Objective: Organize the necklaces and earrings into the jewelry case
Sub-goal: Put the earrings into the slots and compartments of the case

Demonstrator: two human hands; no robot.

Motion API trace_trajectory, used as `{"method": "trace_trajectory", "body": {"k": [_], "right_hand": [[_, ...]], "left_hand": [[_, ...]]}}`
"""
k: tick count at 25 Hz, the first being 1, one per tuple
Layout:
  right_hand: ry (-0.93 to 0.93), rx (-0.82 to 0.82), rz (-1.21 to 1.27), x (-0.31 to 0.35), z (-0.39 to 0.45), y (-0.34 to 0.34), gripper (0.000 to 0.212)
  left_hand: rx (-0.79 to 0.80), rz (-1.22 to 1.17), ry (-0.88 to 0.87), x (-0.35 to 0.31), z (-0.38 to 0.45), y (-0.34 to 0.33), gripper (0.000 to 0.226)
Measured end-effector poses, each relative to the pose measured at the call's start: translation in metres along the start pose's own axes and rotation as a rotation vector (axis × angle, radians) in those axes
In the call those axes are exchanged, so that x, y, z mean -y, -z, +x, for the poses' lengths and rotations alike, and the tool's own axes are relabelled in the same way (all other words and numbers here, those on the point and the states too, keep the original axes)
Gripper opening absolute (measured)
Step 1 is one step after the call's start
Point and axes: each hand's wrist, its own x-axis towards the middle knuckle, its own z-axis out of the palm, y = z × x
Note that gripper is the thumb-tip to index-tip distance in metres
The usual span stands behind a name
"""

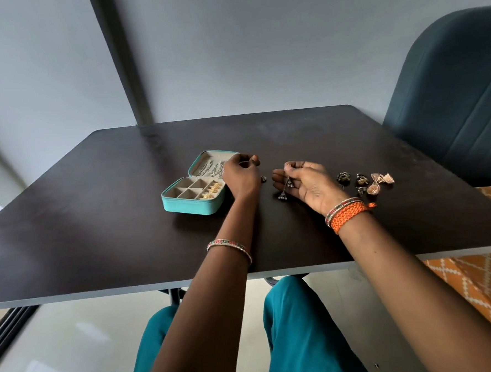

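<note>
An open teal jewelry case [182, 208] lies on the dark table [97, 223]. Its compartments hold gold earrings [213, 189] and its lid holds silver pieces [208, 168]. My left hand [240, 174] hovers at the case's right edge with fingers curled; what they pinch is too small to tell. My right hand [301, 182], palm up, pinches a dark dangling earring [287, 186] whose end hangs to the table. A tiny dark piece [263, 179] lies between the hands.
Several loose earrings, dark ones [344, 177] and rose-gold jhumkas [382, 179], lie right of my right hand. A blue chair [457, 101] stands at the table's right. An orange patterned rug [480, 280] covers the floor on the right.
</note>
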Motion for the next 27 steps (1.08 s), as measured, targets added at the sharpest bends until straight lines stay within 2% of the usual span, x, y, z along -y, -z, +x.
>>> {"method": "trace_trajectory", "body": {"k": [3,6,11,15,19,24,27], "right_hand": [[0.006,0.059,-0.060,0.002,0.008,-0.008,0.016],[0.052,0.116,-0.097,0.002,0.013,-0.015,0.015],[0.259,0.125,-0.204,0.005,0.006,-0.011,0.012],[0.370,0.168,-0.163,0.009,0.000,-0.010,0.018],[0.422,0.238,-0.170,0.008,-0.002,-0.009,0.022],[0.458,0.230,-0.207,0.008,-0.002,-0.011,0.015],[0.435,0.209,-0.221,0.008,-0.004,-0.009,0.012]], "left_hand": [[0.053,-0.080,0.001,0.006,0.015,0.010,0.019],[0.239,-0.209,-0.020,0.009,0.016,0.022,0.017],[0.402,-0.359,0.002,-0.006,0.005,0.039,0.008],[0.524,-0.399,-0.102,-0.013,-0.004,0.044,0.006],[0.507,-0.393,-0.140,-0.013,-0.010,0.044,0.006],[0.507,-0.330,-0.122,-0.004,-0.017,0.046,0.008],[0.442,-0.299,-0.152,-0.002,-0.017,0.046,0.010]]}}
